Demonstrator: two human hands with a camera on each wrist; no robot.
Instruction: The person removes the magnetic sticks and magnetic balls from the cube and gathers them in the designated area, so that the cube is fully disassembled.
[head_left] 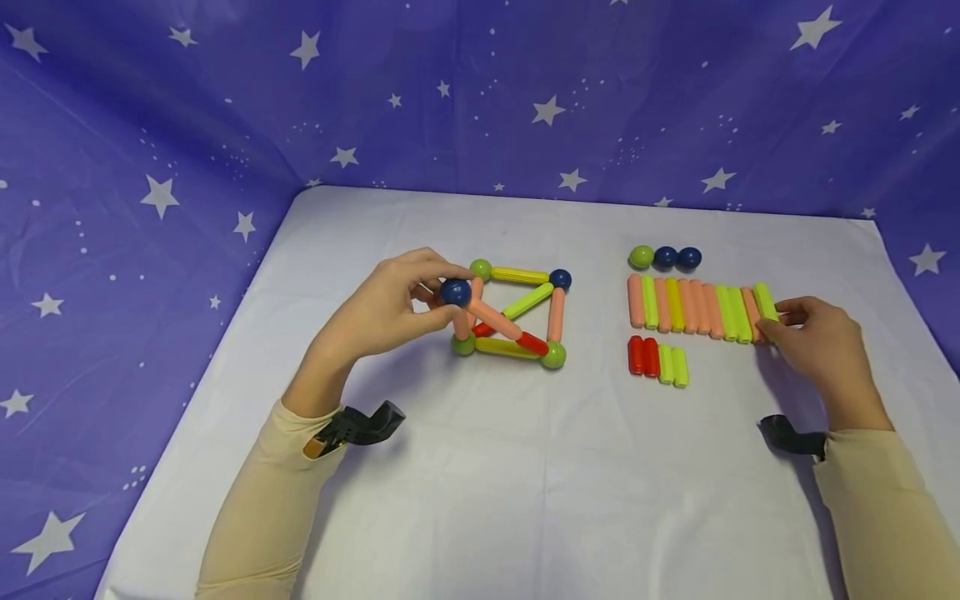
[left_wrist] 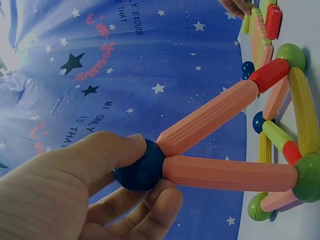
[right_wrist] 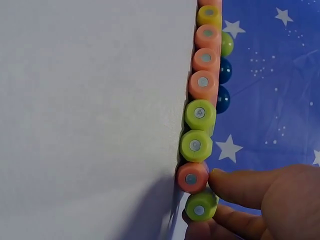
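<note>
My left hand (head_left: 378, 304) pinches a dark blue ball (head_left: 455, 292) between thumb and fingers. Two coral magnetic rods (left_wrist: 230, 173) run from that raised ball down to a frame of rods and balls on the table. The frame has green balls (head_left: 553, 355), a blue ball (head_left: 560, 279), yellow rods (head_left: 520, 275) and a diagonal of a lime rod (head_left: 528, 301) and a short red rod. With thumb and fingers, my right hand (head_left: 825, 342) grips the lime green rod (head_left: 766, 302) at the right end of a row; it sits slightly tilted beside a coral rod (right_wrist: 191, 178).
Coral, lime and yellow rods (head_left: 676, 305) lie side by side in the row. In front are short red rods (head_left: 643, 357) and short lime rods (head_left: 672, 365). Behind sit a green ball (head_left: 641, 256) and two blue balls (head_left: 677, 258). A starry purple cloth (head_left: 480, 100) backs the white table (head_left: 480, 500).
</note>
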